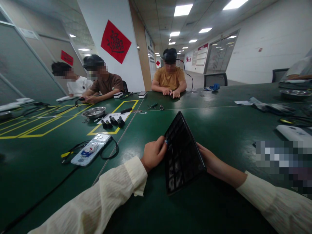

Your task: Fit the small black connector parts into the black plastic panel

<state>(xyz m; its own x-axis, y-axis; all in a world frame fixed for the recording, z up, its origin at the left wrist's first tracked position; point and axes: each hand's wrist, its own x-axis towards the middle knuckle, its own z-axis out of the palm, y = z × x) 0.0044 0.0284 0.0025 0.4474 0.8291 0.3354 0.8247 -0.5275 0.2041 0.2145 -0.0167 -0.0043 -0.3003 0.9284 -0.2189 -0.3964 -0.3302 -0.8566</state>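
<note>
A flat black tablet-like panel point(182, 156) stands tilted above the green table in front of me, its dark face turned to the left. Faint grid-like shapes show on that face; I cannot make out what they are. My left hand point(154, 152) is closed at the panel's left edge, thumb against the face. Something small and bluish shows at the thumb tip. My right hand point(212, 161) supports the panel from behind on the right, with most of its fingers hidden by it.
A phone in a patterned case point(91, 150) lies left, beside a looped black cable point(114, 152). Beyond are several black cylindrical parts point(112, 121), a metal bowl point(94, 112) and a screwdriver point(153, 105). Gloves point(265, 105) lie right. Co-workers sit across the table point(136, 136).
</note>
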